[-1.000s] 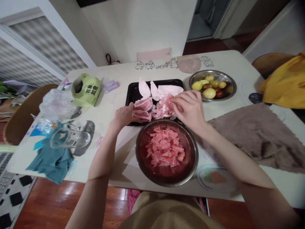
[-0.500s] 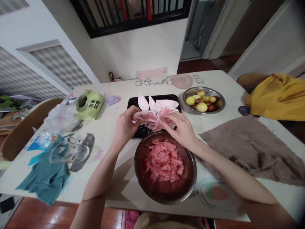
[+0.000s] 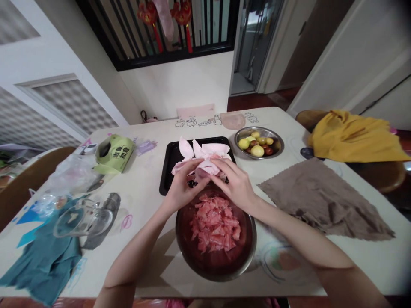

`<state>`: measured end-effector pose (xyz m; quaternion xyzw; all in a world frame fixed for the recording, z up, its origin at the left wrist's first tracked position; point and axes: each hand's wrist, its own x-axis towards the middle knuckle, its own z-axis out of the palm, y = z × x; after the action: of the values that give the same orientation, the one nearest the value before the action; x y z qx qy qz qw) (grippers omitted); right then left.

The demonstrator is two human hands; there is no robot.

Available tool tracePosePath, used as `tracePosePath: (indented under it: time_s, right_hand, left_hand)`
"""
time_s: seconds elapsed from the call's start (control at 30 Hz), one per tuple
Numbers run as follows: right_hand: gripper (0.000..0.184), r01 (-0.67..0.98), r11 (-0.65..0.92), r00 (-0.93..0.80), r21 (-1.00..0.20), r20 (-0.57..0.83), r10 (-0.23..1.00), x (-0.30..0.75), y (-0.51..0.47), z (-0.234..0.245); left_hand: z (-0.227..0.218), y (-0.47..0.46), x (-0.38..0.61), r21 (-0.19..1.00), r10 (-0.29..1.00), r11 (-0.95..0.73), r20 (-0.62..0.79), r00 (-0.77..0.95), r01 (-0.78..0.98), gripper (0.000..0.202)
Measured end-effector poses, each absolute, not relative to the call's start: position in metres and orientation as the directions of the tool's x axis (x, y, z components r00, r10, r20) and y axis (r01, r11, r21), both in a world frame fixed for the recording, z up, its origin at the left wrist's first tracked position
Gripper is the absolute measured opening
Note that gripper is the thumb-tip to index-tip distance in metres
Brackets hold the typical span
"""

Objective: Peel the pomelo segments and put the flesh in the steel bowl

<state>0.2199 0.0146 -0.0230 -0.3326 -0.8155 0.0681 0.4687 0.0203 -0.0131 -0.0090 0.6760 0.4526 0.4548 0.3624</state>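
Observation:
Both hands meet over the near edge of a black tray and hold one pink pomelo segment between them. My left hand grips its left side with curled fingers. My right hand pinches its right side. Pale pink peel pieces lie on the tray behind the hands. Just below the hands stands a steel bowl filled with peeled pink pomelo flesh.
A second steel bowl with small green and red fruit stands at the back right. A brown cloth lies to the right, a yellow cloth on a chair. At left are a green box, plastic bags, a glass jug and a teal cloth.
My hands lifted a pomelo segment off the tray and drew it toward the near bowl. The camera tilted up, showing more of the wall and window.

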Motion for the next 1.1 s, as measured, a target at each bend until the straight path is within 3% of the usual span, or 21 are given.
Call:
tracePosePath:
  time_s: [0.13, 0.3, 0.43, 0.63, 0.8, 0.97, 1.1]
  right_hand:
    - [0.044, 0.562, 0.793, -0.384, -0.237, 0.774, 0.503, 0.221, 0.012, -0.027]
    - [0.048, 0.576, 0.805, -0.423, -0.140, 0.792, 0.440, 0.222, 0.008, -0.028]
    - [0.053, 0.572, 0.810, -0.425, -0.131, 0.797, 0.429, 0.223, 0.006, -0.025]
    - [0.074, 0.471, 0.861, -0.490, -0.189, 0.756, 0.434, 0.222, 0.006, -0.013]
    - [0.073, 0.457, 0.867, -0.513, -0.195, 0.738, 0.437, 0.221, 0.003, -0.007]
    - [0.077, 0.492, 0.865, -0.497, -0.098, 0.784, 0.372, 0.220, -0.003, -0.010]
    - [0.066, 0.514, 0.855, -0.444, -0.070, 0.831, 0.335, 0.219, -0.007, -0.017]
  left_hand:
    - [-0.002, -0.016, 0.019, 0.964, 0.964, -0.207, 0.173, 0.203, 0.166, 0.050]
    - [0.001, -0.019, 0.020, 0.958, 0.958, -0.215, 0.168, 0.233, 0.192, 0.048]
    - [-0.003, -0.021, 0.025, 0.957, 0.953, -0.239, 0.199, 0.230, 0.165, 0.048]
    - [-0.014, -0.022, 0.029, 0.954, 0.963, -0.251, 0.230, 0.139, 0.165, 0.046]
    - [-0.014, -0.027, 0.033, 0.914, 0.935, -0.350, 0.328, 0.135, 0.205, 0.045]
    - [-0.007, -0.037, 0.041, 0.896, 0.927, -0.372, 0.346, 0.141, 0.244, 0.046]
    - [-0.008, -0.043, 0.048, 0.884, 0.926, -0.374, 0.343, 0.156, 0.280, 0.050]
